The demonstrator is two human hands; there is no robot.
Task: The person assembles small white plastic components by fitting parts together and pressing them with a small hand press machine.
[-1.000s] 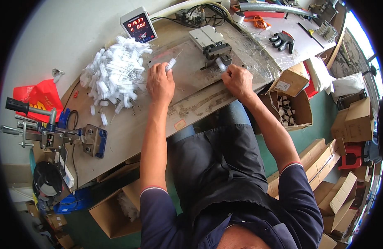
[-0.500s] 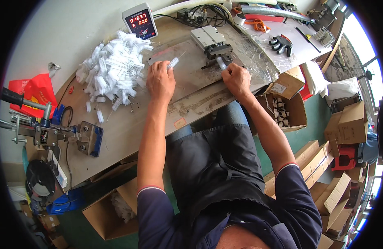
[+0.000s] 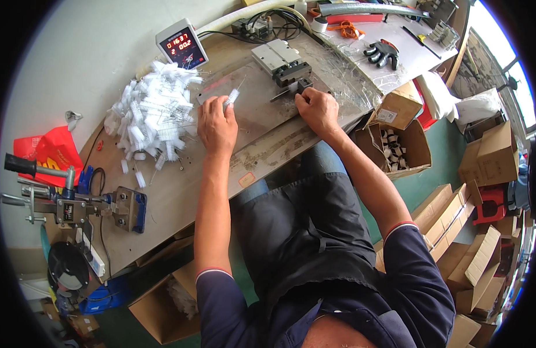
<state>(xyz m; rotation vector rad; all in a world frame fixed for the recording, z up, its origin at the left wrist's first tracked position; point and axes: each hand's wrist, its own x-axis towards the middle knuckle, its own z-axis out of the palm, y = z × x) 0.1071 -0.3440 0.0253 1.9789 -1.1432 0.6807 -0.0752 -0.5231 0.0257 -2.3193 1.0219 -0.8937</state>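
Observation:
My left hand [image 3: 217,129] is closed on a small white bristle brush [image 3: 232,96] with a thin wire stem that points up and away. It hovers over the bench close to a heap of similar white brushes [image 3: 155,113]. My right hand [image 3: 319,113] is closed right at the near end of a small metal clamping device [image 3: 292,73] with dark jaws. Its fingertips are pressed together beside the jaws, and what they hold, if anything, is hidden.
Behind the heap stands a white counter box [image 3: 183,45] with a lit red display. A lever press [image 3: 68,206] is at the bench's left edge. At the right are a dark glove [image 3: 382,54] on a white side table and an open carton [image 3: 419,152] of curved pieces.
The white brush seen between my right fingers and the clamp no longer shows. My left hand still holds its brush, now tilted more upright. The whole view has shifted slightly, and the counter's display has changed.

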